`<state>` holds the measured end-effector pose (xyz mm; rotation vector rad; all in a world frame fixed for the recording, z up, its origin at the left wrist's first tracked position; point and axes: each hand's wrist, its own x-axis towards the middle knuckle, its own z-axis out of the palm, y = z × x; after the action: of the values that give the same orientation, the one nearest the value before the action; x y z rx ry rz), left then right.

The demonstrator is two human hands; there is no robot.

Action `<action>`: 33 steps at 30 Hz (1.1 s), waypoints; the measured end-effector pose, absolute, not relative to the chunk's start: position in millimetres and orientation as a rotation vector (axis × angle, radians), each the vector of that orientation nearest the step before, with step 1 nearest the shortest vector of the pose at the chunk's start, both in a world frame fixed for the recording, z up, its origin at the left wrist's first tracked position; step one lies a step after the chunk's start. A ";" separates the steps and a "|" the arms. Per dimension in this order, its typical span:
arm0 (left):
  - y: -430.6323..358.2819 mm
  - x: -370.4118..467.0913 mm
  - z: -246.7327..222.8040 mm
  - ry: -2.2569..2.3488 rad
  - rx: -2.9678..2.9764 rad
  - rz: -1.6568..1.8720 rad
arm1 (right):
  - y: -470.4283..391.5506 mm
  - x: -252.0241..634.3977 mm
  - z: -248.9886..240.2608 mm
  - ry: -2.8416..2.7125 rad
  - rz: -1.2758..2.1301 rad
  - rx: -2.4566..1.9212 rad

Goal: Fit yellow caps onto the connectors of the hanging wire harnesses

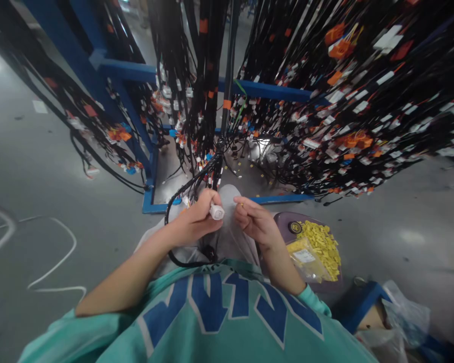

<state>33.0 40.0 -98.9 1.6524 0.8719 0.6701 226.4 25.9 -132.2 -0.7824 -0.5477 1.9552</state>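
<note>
Over my lap, my left hand (pixel 200 217) is closed around a white wire connector (pixel 217 212), its open face turned up toward me. A black cable (pixel 169 209) of the wire harness loops beside that wrist. My right hand (pixel 255 222) is a little to the right, thumb and index finger pinched on a tiny yellow piece (pixel 242 204), mostly hidden by the fingertips. The two hands are apart. Yellow plastic pieces (pixel 320 247) lie heaped on a purple stool top (pixel 283 222) beside my right forearm.
A blue metal frame (pixel 272 91) stands in front, hung with dense black wire harnesses (pixel 208 60) ending in white, orange and blue connectors. A clear bag (pixel 306 259) and a black round object (pixel 295 227) lie on the stool. At lower right is a blue frame (pixel 366 302) with plastic bags.
</note>
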 end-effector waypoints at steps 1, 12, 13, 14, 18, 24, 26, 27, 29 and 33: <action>40.0 32.9 -98.4 0.871 1.659 0.669 | 24.3 225.6 -130.2 -0.563 1.947 -0.779; 38.7 39.6 -96.1 0.814 1.542 0.669 | 15.8 215.7 -123.7 -0.653 1.949 -0.794; 38.5 39.7 -95.6 0.806 1.504 0.665 | 15.5 214.9 -123.8 -0.645 1.940 -0.810; 38.4 39.7 -95.3 0.804 1.476 0.662 | 15.2 214.1 -123.6 -0.631 1.931 -0.829; 39.1 37.9 -96.6 0.829 1.453 0.643 | 14.1 212.0 -120.5 -0.571 1.911 -0.876; 39.2 37.2 -99.9 0.831 1.500 0.641 | 12.0 211.7 -112.3 -0.560 1.884 -0.888; 38.8 37.5 -100.5 0.850 1.507 0.641 | 11.4 212.4 -110.7 -0.559 1.881 -0.927; 38.7 37.6 -100.7 0.864 1.509 0.638 | 11.2 212.7 -110.2 -0.559 1.882 -0.950; 38.8 37.4 -100.9 0.888 1.517 0.631 | 10.6 213.0 -109.2 -0.561 1.881 -0.987; 39.5 37.5 -101.3 0.911 1.557 0.629 | 8.9 211.9 -106.5 -0.595 1.874 -0.959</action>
<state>37.5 39.5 -101.3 1.5571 0.9111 0.6286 211.9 8.9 -106.5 -0.9593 -0.5952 1.8737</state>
